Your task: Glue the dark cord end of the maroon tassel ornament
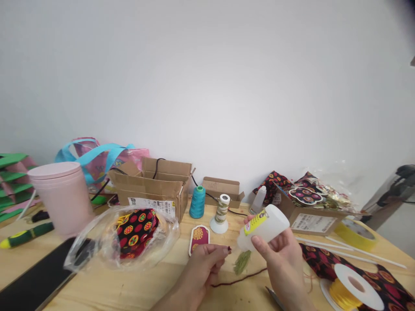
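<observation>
My left hand (205, 265) is closed in a pinch on a dark red cord (241, 278), whose tip pokes out past the fingertips and whose length trails over the table. My right hand (283, 257) grips a white squeeze bottle (275, 222) with a yellow label, tilted with its bottom up and its lower end toward the cord tip. Its nozzle is hard to make out. An olive-green tassel (242, 262) lies below the bottle. Just beyond my left hand rests a maroon tag (199, 236) with a gold pattern and a pale border.
Behind stand a teal thread cone (197, 203), a metallic thread spool (222, 211) and an open cardboard box (149, 185). To the left are a plastic bag (155, 252) with patterned fabric and a pink tumbler (61, 198). A yellow cord spool (346, 293) lies right, near scissor-like metal (275, 298).
</observation>
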`<state>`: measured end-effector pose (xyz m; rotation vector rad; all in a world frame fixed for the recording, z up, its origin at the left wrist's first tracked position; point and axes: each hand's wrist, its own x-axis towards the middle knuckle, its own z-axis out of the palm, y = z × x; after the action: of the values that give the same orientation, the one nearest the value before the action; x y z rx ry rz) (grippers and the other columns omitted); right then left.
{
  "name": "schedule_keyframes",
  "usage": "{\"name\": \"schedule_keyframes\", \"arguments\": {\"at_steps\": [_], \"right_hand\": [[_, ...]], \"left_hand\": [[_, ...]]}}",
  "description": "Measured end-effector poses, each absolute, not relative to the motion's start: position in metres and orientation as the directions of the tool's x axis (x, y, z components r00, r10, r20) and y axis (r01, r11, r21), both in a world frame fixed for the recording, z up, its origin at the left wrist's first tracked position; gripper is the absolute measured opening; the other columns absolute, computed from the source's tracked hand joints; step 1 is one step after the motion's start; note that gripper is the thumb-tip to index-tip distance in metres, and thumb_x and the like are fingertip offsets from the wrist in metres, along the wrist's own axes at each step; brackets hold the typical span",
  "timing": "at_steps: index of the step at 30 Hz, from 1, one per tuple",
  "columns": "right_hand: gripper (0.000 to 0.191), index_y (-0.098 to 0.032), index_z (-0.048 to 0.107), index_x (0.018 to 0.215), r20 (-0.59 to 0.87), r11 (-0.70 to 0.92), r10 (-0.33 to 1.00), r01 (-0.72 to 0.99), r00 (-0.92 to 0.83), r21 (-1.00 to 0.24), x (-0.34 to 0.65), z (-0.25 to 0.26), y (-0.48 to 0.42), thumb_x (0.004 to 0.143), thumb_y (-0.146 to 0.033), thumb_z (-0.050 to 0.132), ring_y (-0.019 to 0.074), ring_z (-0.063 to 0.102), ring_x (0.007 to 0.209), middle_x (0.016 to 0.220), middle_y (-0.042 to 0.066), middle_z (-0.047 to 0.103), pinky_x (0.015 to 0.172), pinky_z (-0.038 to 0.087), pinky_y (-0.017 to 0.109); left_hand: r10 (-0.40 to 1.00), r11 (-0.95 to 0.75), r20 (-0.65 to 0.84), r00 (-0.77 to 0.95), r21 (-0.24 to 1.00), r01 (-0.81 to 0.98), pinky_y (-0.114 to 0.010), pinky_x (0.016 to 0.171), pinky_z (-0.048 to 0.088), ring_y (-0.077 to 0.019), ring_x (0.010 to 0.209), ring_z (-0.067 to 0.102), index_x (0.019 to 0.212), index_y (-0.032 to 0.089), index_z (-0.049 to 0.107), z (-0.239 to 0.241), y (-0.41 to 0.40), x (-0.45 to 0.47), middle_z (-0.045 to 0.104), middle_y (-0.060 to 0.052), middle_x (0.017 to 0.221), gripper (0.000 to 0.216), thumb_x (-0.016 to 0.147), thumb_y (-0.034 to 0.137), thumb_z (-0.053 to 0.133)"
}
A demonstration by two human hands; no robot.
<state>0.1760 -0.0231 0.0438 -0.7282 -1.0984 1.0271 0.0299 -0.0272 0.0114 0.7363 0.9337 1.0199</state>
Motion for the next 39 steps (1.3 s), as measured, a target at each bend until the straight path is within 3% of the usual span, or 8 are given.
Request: {"name": "schedule_keyframes", "arguments": {"at_steps": [21,39], "right_hand": [[0.060,-0.020,0.044,0.114,0.367,0.409,0.909,-0.254,0.199,-0.876,0.1742,0.0432,-0.0258,0.061,-0.016,0.071,0.0218,0.062,0.082,0.089,0.006,0.067,0.072,0.050,0.034],[0.060,-0.021,0.048,0.110,0.360,0.421,0.895,-0.231,0.265,-0.877,0.1757,0.0428,-0.0236,0.057,-0.015,0.075,0.0192,0.063,0.076,0.084,0.003,0.068,0.065,0.051,0.028]], "left_hand": [[0.914,0.403,-0.354,0.196,0.841,-0.360,-0.021,0.040,0.002,-0.0029,0.038,0.012,0.058,0.012,0.059,0.0173,-0.0303,0.0332,0.029,0.011,0.039,0.020,0.053,0.029,0.068],[0.911,0.408,-0.354,0.209,0.844,-0.348,-0.020,0.039,0.002,-0.0027,0.038,0.011,0.057,0.012,0.055,0.0151,-0.0304,0.0323,0.028,0.012,0.039,0.022,0.053,0.030,0.068]]}}
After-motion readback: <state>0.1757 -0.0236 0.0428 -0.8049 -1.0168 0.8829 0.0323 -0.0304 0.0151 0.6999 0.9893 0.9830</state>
